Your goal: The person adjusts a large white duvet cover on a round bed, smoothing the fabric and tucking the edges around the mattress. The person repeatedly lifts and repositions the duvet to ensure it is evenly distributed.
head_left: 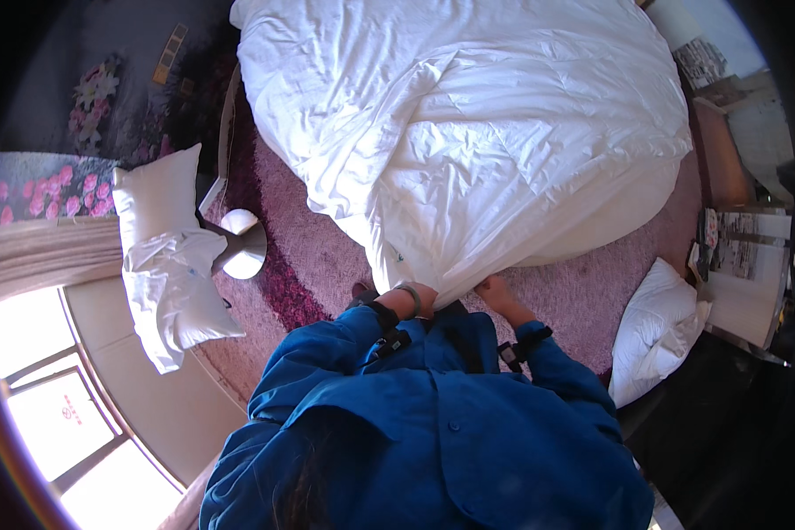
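A rumpled white duvet in its cover (503, 146) spreads over the bed and is drawn into a narrow point towards my body. My left hand (423, 299), with a bracelet at the wrist, is closed on the gathered end of the cover. Just to the right, my right hand (495, 294) is curled in a fist at the cover's edge; its fingertips are partly hidden. Folds run from both hands up across the bed. Below the duvet's right side a paler white layer (596, 238) hangs over the bed's edge.
Pink and dark red carpet (311, 232) surrounds the bed. White pillows (179, 285) are piled at left beside a round white-topped stand (242, 245). White bedding (656, 324) lies bunched at right near a cabinet (748, 271). Bright windows (59, 411) are at lower left.
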`<state>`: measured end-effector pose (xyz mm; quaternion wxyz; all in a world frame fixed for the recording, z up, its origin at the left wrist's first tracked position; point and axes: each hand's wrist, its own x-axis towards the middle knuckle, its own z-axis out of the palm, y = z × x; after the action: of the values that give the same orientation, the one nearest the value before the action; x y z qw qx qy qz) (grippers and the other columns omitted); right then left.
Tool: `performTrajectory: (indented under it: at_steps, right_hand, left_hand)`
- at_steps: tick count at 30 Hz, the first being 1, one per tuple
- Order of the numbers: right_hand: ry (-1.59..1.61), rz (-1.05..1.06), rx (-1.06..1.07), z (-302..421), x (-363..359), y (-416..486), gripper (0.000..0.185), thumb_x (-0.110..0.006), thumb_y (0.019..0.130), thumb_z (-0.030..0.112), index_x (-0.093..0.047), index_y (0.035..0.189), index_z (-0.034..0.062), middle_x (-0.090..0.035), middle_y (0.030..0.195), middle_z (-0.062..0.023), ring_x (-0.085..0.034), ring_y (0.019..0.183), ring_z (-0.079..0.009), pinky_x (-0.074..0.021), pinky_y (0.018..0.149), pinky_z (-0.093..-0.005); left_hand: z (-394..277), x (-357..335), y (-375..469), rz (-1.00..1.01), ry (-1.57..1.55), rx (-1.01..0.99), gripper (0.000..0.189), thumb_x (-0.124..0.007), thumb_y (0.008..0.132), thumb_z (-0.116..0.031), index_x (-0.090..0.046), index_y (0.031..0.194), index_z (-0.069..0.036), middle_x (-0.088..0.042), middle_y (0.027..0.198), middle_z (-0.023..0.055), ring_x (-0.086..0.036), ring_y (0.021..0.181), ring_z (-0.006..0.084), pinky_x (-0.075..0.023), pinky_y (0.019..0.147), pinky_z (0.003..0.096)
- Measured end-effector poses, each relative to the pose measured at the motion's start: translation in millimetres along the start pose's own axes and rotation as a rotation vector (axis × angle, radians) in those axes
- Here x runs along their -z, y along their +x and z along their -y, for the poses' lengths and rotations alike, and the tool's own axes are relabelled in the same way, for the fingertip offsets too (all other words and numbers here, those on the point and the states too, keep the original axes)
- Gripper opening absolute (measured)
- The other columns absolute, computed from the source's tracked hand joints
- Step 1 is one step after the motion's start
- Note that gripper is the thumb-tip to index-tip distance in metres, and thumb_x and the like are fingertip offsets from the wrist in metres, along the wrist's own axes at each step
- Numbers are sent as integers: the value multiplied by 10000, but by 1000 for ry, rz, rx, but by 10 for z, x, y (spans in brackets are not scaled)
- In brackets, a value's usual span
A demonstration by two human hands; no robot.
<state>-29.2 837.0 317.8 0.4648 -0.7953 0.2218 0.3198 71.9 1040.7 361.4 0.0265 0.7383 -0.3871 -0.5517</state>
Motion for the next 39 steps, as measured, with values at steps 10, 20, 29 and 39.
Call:
performTrajectory:
  at_steps: [10,20,29,39]
  right_hand:
    - [-1062,-457,679,281,724,-143,383,-628,664,173,-559,1039,132,-577,991,-108,-492,1045,-277,-327,911,-458]
    - [-1068,48,284,-33,598,-401,177,-528,702,175,-655,786,86,-640,835,-167,-609,828,-332,-474,749,-420]
    - [-976,14,301,-507,129,-1269,208,-514,684,142,-641,843,98,-631,847,-166,-591,838,-356,-455,750,-450]
    - [-874,-235,401,-771,19,-1420,264,-509,686,119,-655,906,113,-635,847,-158,-592,837,-347,-457,748,-454]
  left_hand:
    - [-391,-145,-433,-175,361,-14,245,-609,716,-269,-632,919,-133,-661,843,96,-631,850,258,-417,805,417]
    - [34,-846,-673,-423,236,285,182,-522,784,-214,-627,908,-132,-661,863,99,-622,850,293,-429,771,418]
    - [-269,-1718,-967,-171,84,277,288,-496,762,-233,-666,964,-116,-649,974,109,-606,962,253,-402,895,424]
    - [-408,-2062,-1224,-498,200,167,273,-506,776,-351,-664,877,-152,-662,837,85,-629,871,243,-413,884,384]
